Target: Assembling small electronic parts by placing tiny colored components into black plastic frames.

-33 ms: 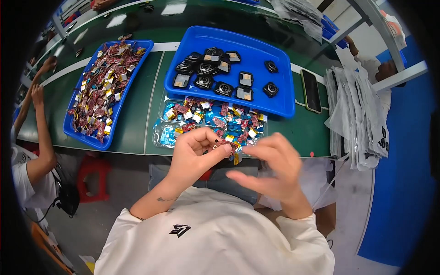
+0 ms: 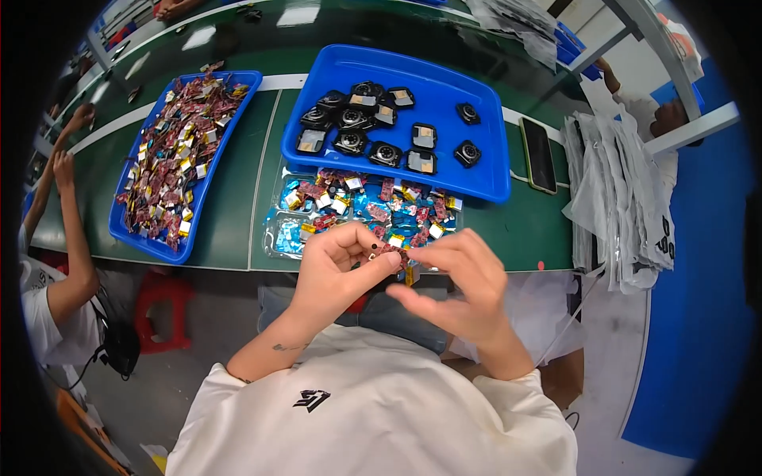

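Note:
Between its thumb and fingers, my left hand (image 2: 343,266) pinches a small red circuit board (image 2: 392,251) at the table's front edge. A yellow-wrapped part (image 2: 412,274) hangs just below the board. My right hand (image 2: 460,285) is at the board's right end, its index fingertip at or touching the edge and its thumb well apart. Behind my hands lies a clear plastic tray (image 2: 279,241) of red boards with silver and yellow battery cells on blue film. A blue tray (image 2: 468,184) resting partly over it holds several black watch housings (image 2: 386,153).
To the left stands another blue tray (image 2: 190,244) heaped with red boards and cells. A phone (image 2: 539,155) with a cable lies right of the housings. Plastic bags (image 2: 611,206) hang at the table's right end. A co-worker's arm (image 2: 73,230) is at far left, above a red stool (image 2: 161,305).
My right hand has moved slightly left and inward, bringing its index fingertip to the board. The left hand keeps its pinch on the board in nearly the same place.

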The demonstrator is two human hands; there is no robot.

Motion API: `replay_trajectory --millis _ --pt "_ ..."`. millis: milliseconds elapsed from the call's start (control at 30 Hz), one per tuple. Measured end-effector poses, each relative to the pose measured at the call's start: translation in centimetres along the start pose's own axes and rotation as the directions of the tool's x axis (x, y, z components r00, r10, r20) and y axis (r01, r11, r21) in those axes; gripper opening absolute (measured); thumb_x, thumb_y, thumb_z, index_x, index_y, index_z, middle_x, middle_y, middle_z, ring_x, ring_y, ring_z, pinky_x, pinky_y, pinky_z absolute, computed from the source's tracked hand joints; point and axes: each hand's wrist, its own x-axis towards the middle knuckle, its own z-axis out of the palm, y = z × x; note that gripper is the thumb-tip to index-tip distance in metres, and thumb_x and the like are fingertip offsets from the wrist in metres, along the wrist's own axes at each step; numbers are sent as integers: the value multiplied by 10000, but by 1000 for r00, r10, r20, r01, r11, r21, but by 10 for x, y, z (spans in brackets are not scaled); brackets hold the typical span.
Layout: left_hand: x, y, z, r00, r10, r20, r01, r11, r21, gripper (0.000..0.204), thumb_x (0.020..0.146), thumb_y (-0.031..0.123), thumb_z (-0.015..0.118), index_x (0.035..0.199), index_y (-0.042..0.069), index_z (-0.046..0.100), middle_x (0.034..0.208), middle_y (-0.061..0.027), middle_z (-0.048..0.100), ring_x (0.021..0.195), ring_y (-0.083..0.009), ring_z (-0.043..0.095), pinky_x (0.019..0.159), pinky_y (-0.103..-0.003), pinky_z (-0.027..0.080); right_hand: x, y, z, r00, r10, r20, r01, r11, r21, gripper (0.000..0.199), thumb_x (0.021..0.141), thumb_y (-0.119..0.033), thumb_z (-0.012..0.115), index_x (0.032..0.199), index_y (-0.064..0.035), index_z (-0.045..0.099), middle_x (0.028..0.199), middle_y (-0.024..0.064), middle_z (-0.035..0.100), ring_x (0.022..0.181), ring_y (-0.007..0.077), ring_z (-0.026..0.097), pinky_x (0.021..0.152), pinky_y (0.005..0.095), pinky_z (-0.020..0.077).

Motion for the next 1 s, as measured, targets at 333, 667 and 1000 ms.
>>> replay_trajectory --millis 333,667,1000 --pt "14 -13 -5 985 170 20 -169 985 -38 191 749 -10 713 733 46 531 995 -154 657 909 -149 577 787 -281 447 -21 27 25 829 559 38 -473 663 580 99 789 -1 690 883 22 673 759 24 648 572 29 487 503 173 363" --pt "18 -15 -12 954 263 141 -280 953 116 253 715 -52 733 817 54 527 970 -153 665 901 -173 615 790 -298 477 -23 33 37 787 616 -39 -473 643 602 108 774 -15 714 878 1 690 749 14 634 558 14 441 482 168 321" --pt "21 -19 -17 908 412 75 -394 780 485 384 687 -71 726 1037 0 584 835 -82 639 786 -155 597 696 -257 453 -32 28 41 799 599 -56 -473 683 557 121 792 -21 707 897 26 672 815 60 645 593 55 527 514 179 393"
